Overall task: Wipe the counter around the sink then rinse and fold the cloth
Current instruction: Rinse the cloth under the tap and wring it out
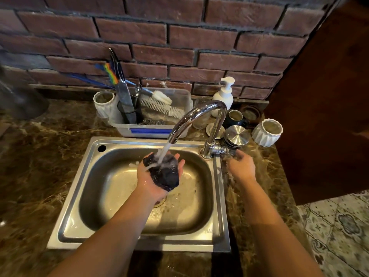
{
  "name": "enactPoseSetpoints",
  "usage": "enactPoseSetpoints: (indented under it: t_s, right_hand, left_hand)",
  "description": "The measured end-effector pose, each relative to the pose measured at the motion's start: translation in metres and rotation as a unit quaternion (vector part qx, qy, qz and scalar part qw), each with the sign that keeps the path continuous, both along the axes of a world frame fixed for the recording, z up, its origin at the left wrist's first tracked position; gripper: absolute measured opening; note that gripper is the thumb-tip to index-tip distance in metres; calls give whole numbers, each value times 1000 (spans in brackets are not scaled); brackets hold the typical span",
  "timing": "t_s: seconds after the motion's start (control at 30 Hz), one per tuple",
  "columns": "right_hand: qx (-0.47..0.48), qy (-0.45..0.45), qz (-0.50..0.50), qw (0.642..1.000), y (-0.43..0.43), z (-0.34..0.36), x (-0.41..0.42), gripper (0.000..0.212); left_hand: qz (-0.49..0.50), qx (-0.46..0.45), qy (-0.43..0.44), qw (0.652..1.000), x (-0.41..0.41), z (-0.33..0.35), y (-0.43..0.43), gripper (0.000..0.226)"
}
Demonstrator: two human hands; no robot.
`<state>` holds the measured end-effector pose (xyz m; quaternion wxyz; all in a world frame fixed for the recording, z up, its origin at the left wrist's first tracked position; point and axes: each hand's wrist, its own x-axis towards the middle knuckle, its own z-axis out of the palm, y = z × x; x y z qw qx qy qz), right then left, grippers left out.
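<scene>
Both of our hands are over the sink area. Our left hand (155, 176) lies palm up above the basin, its fingers cupped round the cloth (165, 172), a dark, soaked, crumpled wad. A white stream of water (164, 151) from the faucet (199, 112), a curved chrome gooseneck, falls straight onto the wad and splashes over the palm. Our right hand (241, 166) reaches to the tap lever (221, 149) at the faucet's base. Its fingertips are blurred there, so we cannot tell whether they grip the lever or only touch it.

The sink (139, 243) is a rounded rectangle of brushed stainless steel with a wet basin, set into the worktop (40, 166) of glossy brown stone veined in gold. Behind the sink stands a clear plastic tub (180, 96) holding a white bristled bottle brush (161, 106), a wiry steel scourer (151, 122) and a long knife (124, 96) standing upright. A white pump bottle (224, 92) stands behind the faucet, and a ribbed white pot (267, 131) and a shiny round metal lid (237, 134) lie to the right of it. Rough red brick wall (179, 37) with dark mortar backs the worktop.
</scene>
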<state>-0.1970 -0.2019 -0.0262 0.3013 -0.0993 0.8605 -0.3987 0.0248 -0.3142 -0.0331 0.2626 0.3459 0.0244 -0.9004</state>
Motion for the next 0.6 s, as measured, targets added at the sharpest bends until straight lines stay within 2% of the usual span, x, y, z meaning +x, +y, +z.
enactPoseSetpoints:
  t_s: [0.17,0.27,0.3,0.33,0.37,0.43,0.53,0.6]
  right_hand:
    - [-74,-76,-11,994,8,-3,0,40]
    - [-98,-62,-8,993,10,7,31,52]
    - [-118,-103,-18,988,10,13,51,54]
    - [-148,-177,-13,973,10,18,73,52]
    - [-178,-278,4,944,8,25,97,52]
    - [-230,-452,24,862,1,40,142,55]
    - [-301,-533,-51,789,-12,63,176,50]
    - [-322,-537,-94,774,-18,79,183,45]
  left_hand:
    - [3,-8,-13,1000,5,19,3,50]
    - [-18,-15,-41,999,5,35,8,35]
    - [-26,-25,-47,998,4,41,10,27]
    - [-34,-39,-54,997,4,46,11,20]
    - [-43,-55,-62,996,3,50,13,17]
    - [-70,-86,-92,990,4,54,17,19]
    - [-85,-85,-139,983,7,63,25,29]
    - [-75,-104,-173,976,10,69,26,29]
